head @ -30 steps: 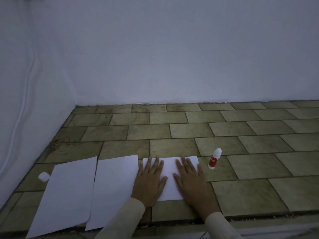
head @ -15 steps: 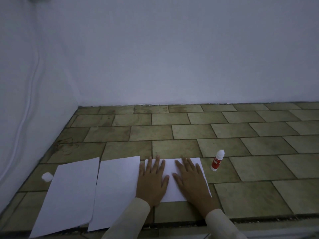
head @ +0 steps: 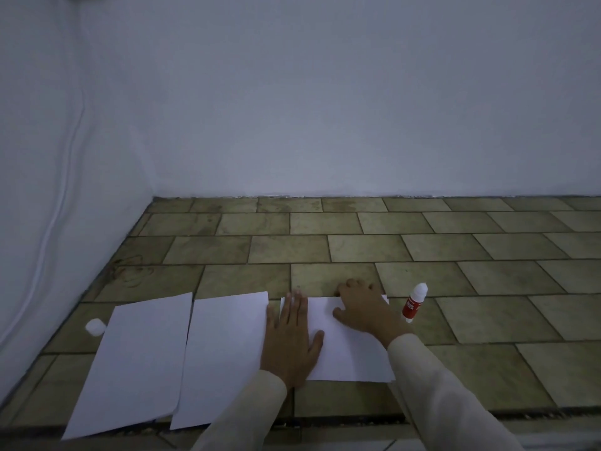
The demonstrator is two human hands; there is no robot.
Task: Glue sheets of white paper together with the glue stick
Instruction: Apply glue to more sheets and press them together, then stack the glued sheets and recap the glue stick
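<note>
Three white paper sheets lie side by side on the tiled floor: a left sheet [head: 136,359], a middle sheet [head: 224,349] and a right sheet [head: 351,353]. My left hand [head: 289,340] rests flat on the right sheet's left edge, fingers straight. My right hand [head: 361,307] presses on the far part of that sheet, its fingers curled over the far edge. A red glue stick [head: 413,304] with a white top stands upright just right of the sheet. Its white cap [head: 95,327] lies beside the left sheet.
Olive floor tiles [head: 487,288] stretch ahead to a white back wall [head: 325,109]. A white side wall with a thin cable [head: 55,222] runs down the left. A dark floor edge [head: 455,415] crosses near me.
My right hand slid forward to the sheet's far edge and its fingers curled. My left hand shifted a little left and stayed flat. The view moved closer.
</note>
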